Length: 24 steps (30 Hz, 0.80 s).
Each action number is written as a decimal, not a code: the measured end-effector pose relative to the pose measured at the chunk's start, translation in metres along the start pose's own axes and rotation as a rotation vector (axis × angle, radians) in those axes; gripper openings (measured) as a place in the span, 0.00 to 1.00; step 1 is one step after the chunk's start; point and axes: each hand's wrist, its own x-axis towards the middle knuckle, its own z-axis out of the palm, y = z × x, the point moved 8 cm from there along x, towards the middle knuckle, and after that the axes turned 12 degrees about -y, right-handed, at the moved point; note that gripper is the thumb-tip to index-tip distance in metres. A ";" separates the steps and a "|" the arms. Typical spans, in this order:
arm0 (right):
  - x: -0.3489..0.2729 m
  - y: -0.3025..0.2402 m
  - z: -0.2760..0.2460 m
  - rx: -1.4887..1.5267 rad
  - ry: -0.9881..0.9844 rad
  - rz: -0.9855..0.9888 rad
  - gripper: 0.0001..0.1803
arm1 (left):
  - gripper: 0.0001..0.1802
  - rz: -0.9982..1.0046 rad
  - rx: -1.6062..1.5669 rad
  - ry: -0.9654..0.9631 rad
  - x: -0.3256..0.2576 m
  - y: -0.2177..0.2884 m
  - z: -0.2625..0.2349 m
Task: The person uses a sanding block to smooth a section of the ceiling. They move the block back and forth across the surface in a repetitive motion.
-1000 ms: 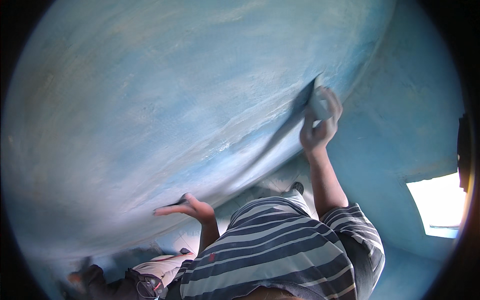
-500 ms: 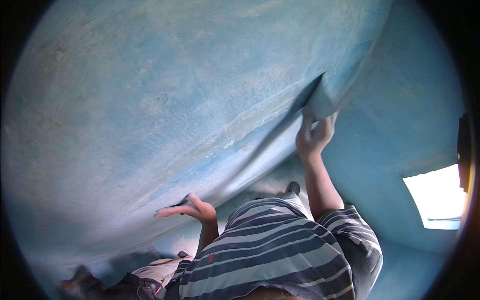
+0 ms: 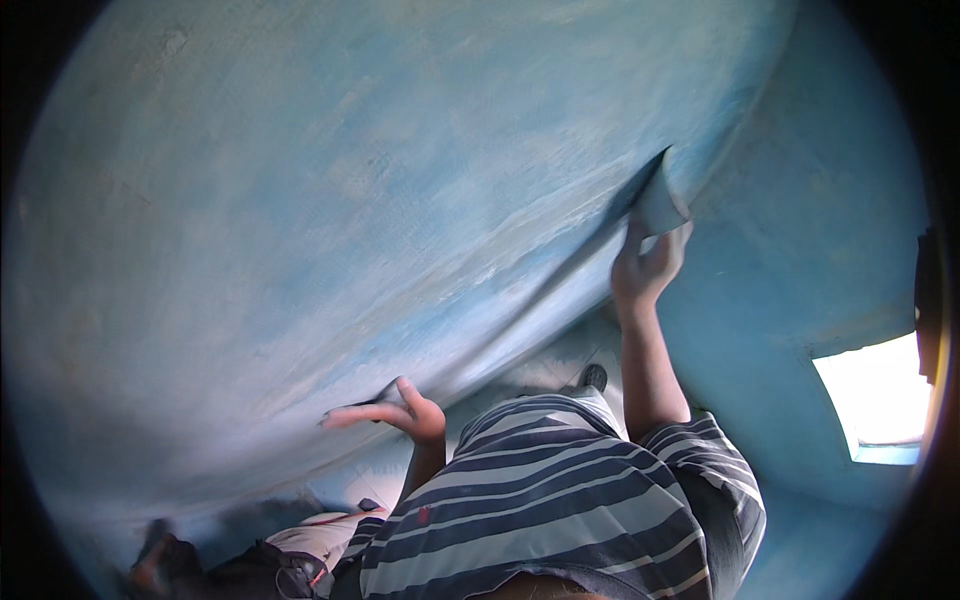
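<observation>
A large blue-and-whitish wall (image 3: 330,200) with patchy paint fills most of the view in front of me. My right hand (image 3: 647,265) is raised at the far right of it, fingers closed on a bent grey sheet (image 3: 660,205) that looks like sandpaper. The sheet meets the wall near its corner, and a long dark shadow runs down-left from it. Lower down on the left, my left hand (image 3: 400,412) lies against the wall with its fingers stretched and thumb apart, holding nothing.
On the right a second blue wall (image 3: 800,250) meets the first at a corner, with a bright window opening (image 3: 875,390) in it. Below me are a pale tiled floor (image 3: 560,365) and a dark shoe (image 3: 594,377). Dark and pale clothing (image 3: 300,550) shows at the lower left.
My right hand has shifted slightly right with the grey sheet, which now looks more bent. My left hand has moved a little to the right, its fingers still stretched.
</observation>
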 end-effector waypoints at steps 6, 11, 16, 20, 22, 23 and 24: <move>0.000 -0.029 0.002 0.026 0.010 -0.064 0.14 | 0.59 0.041 -0.003 -0.009 0.001 -0.007 -0.001; -0.006 -0.007 0.012 0.072 0.081 0.014 0.14 | 0.58 0.043 0.003 -0.007 0.000 -0.012 -0.004; -0.021 -0.039 0.015 0.003 0.040 -0.046 0.16 | 0.58 0.083 0.000 -0.038 0.003 -0.009 -0.007; -0.021 -0.041 0.021 0.048 0.025 -0.097 0.15 | 0.59 0.078 0.012 -0.017 0.001 -0.012 -0.012; -0.016 -0.007 0.016 0.143 0.107 0.098 0.14 | 0.61 0.062 0.029 -0.014 0.000 -0.019 -0.009; -0.017 -0.007 0.016 0.099 0.097 0.082 0.14 | 0.61 0.066 0.022 -0.026 -0.002 -0.021 -0.009; -0.017 -0.013 0.017 0.058 0.088 0.066 0.15 | 0.61 0.072 0.015 -0.035 -0.001 -0.021 -0.010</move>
